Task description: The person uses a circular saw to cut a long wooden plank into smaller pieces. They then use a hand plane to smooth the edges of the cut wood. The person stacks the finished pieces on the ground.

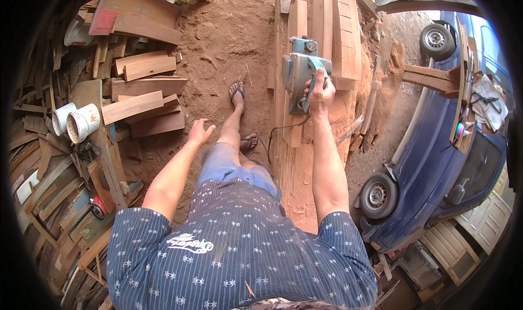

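My right hand (321,95) is wrapped round the handle of a blue-grey electric hand planer (300,78). The planer rests on a narrow wooden board (297,21) that lies lengthwise on the sawdust-covered workbench (297,182). A dark power cord (280,128) runs from the tool and drops over the bench's left side. Away from the bench, my left hand (201,132) hangs in the air above the ground with its fingers apart and nothing in them. Beside the planer, further planks (346,38) lie on the bench's right half.
Cut boards (147,65) and scrap wood are piled along the left, with two white buckets (83,123) among them. Reddish sawdust covers the ground (212,54). A blue vehicle (419,163) stands at the right, behind a wooden beam (430,80).
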Tool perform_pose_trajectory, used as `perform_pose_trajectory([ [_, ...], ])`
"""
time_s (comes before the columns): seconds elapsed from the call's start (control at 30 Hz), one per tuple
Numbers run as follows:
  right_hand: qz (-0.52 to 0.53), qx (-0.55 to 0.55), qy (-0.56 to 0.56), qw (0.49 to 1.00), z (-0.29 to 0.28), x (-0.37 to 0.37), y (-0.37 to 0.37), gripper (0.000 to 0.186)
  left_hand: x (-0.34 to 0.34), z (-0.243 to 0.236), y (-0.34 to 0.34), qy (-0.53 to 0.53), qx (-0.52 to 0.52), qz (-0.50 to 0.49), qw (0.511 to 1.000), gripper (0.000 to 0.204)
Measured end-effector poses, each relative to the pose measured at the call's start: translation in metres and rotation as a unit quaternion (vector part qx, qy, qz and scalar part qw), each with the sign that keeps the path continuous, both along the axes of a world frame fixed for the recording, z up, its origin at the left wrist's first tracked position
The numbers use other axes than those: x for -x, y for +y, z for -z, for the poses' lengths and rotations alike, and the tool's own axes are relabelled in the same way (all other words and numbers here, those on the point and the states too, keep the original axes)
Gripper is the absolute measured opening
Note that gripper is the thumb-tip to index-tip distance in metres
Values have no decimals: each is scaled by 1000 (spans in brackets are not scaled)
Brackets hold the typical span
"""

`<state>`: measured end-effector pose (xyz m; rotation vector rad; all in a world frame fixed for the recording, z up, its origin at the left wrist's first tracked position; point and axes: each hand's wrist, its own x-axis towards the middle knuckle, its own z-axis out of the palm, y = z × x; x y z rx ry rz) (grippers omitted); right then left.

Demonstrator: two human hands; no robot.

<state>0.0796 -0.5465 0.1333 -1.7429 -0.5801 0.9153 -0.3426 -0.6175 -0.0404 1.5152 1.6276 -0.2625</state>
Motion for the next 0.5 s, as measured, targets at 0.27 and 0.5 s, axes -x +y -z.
perform_pose_trajectory([
  [0.27,-9,-15,16,1000,12,-31,123,62,28,-11,2,43,27,-30,998,63],
  [0.5,-32,8,1,999,13,-53,177,62,32,-13,24,51,-6,-21,998,64],
])
